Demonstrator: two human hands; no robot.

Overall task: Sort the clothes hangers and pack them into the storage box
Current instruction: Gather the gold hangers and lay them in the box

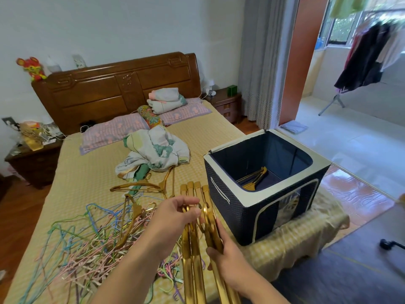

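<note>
Gold hangers (255, 177) already lie in the bottom of the navy storage box (266, 195), which sits open at the bed's (87, 172) right corner, close to the edge. Floor (350, 145) beyond is open. Both hands hold a gold hanger bundle (195, 249) beside the box: left hand (175, 218) pinching the hooks, right hand (228, 255) gripping the arms. Thin coloured hangers (87, 240) sprawl leftward.
</note>
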